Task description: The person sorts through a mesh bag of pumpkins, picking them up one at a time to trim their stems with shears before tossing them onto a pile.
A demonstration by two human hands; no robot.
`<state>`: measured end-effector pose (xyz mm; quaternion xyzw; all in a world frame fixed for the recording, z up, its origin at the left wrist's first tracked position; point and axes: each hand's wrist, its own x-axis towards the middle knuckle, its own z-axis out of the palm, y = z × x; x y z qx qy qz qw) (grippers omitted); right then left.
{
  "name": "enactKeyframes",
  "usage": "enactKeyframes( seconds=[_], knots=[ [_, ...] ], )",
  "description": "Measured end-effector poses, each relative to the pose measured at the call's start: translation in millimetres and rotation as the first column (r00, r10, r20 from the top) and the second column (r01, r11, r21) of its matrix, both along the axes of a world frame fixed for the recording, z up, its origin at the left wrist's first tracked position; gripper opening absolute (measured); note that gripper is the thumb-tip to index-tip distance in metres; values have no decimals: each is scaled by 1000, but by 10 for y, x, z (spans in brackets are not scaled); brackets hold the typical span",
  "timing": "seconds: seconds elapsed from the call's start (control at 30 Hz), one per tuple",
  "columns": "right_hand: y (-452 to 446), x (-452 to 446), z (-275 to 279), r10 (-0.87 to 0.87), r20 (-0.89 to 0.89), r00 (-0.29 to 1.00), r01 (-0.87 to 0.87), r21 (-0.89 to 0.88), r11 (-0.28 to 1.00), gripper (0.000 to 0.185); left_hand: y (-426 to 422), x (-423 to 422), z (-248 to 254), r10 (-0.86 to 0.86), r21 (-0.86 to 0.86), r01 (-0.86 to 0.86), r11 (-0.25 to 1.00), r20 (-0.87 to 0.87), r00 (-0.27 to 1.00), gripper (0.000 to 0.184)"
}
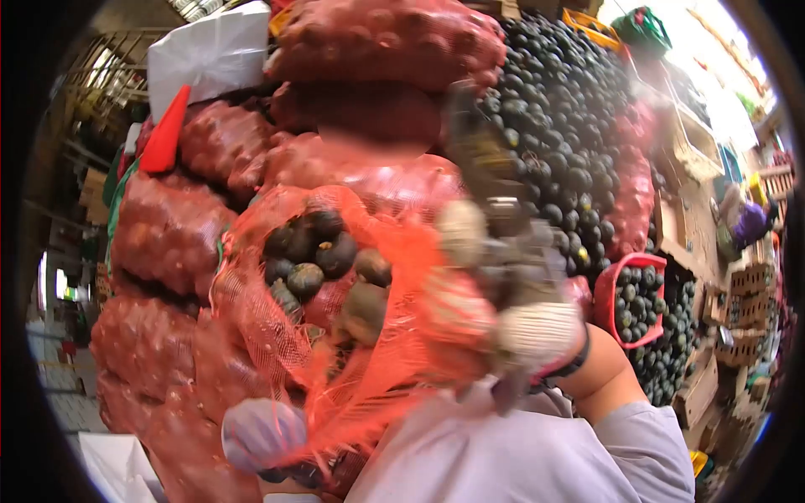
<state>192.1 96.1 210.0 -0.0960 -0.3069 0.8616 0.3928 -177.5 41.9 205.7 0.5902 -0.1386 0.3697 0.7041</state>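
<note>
A red mesh sack (402, 251) gapes open before me, with several dark green squashes (337, 254) inside. My left hand (264, 433), in a pale lavender glove, is closed at the sack's lower left edge, gripping the mesh. My right hand (537, 335), in a white knitted glove, is at the sack's right side, below a dark watch band (579, 356) on the wrist. Motion smears its fingers, so its hold is unclear. Just above it are blurred dark shapes and another pale, glove-like patch (461, 233) beside a dark sleeve-like form (478, 134); whose it is I cannot tell.
Filled red mesh sacks (168, 235) are stacked left and behind. A large heap of squashes (553, 126) lies to the right, near a red tub (629, 310) of squashes. A red cone (168, 130) stands by a white foam box (210, 63). Wooden crates (750, 289) line the far right.
</note>
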Motion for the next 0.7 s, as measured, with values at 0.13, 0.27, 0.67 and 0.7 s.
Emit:
enactKeyframes(
  seconds=[0.13,0.27,0.67,0.7],
  knots=[
    [-288,310,-315,-431,647,630,94,487,868,29,-444,348,177,158,-487,-457,744,-537,828,27],
    [-512,373,3,-494,86,865,498,-258,828,48,-406,492,-721,-233,-611,-570,549,-767,597,35],
    [-1264,399,-400,-630,398,667,734,-204,648,49,-840,593,-1862,-35,-109,-366,924,-979,203,37],
    [-1272,400,-380,-630,388,672,729,-201,654,50,-851,551,-1907,19,-63,-343,937,-973,229,36]
  ],
)
